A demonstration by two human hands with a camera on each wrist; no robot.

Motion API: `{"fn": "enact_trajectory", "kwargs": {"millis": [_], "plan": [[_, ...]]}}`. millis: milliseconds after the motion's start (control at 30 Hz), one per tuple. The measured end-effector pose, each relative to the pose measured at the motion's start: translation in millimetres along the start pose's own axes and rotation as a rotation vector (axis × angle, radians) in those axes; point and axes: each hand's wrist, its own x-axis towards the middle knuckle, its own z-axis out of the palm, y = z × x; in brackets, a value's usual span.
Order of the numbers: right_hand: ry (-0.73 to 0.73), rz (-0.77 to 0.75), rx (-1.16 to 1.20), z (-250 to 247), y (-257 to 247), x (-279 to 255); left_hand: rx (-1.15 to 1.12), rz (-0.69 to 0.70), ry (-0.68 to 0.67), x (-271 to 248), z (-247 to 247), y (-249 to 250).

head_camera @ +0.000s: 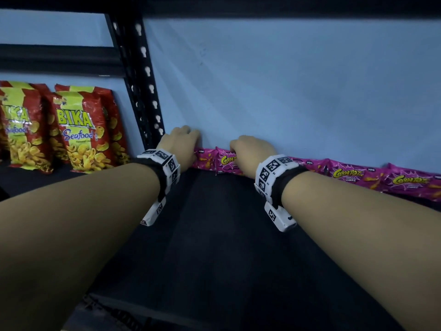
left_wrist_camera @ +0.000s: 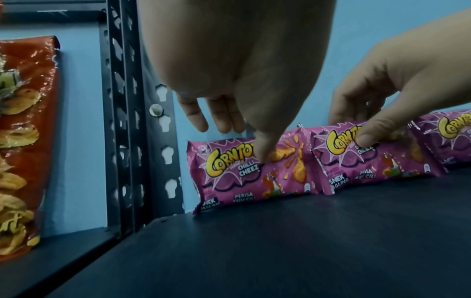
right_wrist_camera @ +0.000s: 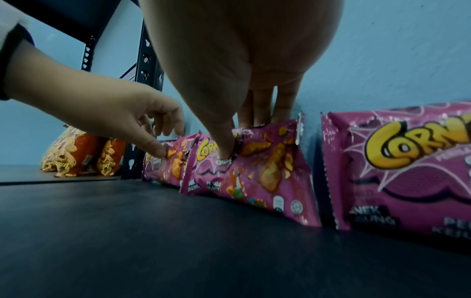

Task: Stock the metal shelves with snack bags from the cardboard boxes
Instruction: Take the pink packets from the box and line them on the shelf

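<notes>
Head view: both forearms reach to the back of a dark shelf, where pink Corntoz bags stand in a row against the blue wall. Left hand sits over the first bag, beside the black upright — thumb pressing its front, fingers hanging straight and loose behind its top edge. Right hand pinches the second bag at its top, thumb in front, fingers behind. Both bags stand on the shelf, leaning on the wall. Red Bika bags stand in the next bay to the left.
</notes>
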Motion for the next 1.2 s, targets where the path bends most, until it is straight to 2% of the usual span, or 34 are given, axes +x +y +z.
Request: {"fn": "enact_trajectory", "kwargs": {"millis": [100, 167, 333, 633, 700, 833, 933, 1033, 1100, 1200], "plan": [[0.112, 0.015, -0.041, 4, -2, -7, -0.073, -0.049, -0.014, -1, 4, 1], [0.132, 0.037, -0.006, 4, -2, -10, -0.111, -0.062, -0.029, -2, 7, 1], [-0.058, 0.020, 0.153, 7, -7, -18, -0.201, -0.040, -0.010, -6, 10, 3], [-0.236, 0.009, 0.197, -14, -23, -67, -0.247, -0.069, -0.007, -50, -6, 19], [-0.262, 0.022, 0.202, -24, -28, -88, -0.246, -0.057, -0.065, -70, -16, 28], [-0.286, 0.090, 0.282, -41, -38, -138, -0.250, 0.005, -0.279, -114, -33, 45], [-0.264, 0.176, 0.388, -47, -50, -176, -0.280, 0.033, -0.404, -148, -41, 50], [-0.217, 0.230, 0.477, -47, -64, -209, -0.316, 0.084, -0.465, -182, -45, 55], [-0.163, 0.270, 0.549, -43, -76, -233, -0.358, 0.104, -0.422, -209, -44, 61], [-0.014, 0.297, 0.641, -29, -93, -272, -0.454, 0.109, -0.188, -257, -32, 77]]}}
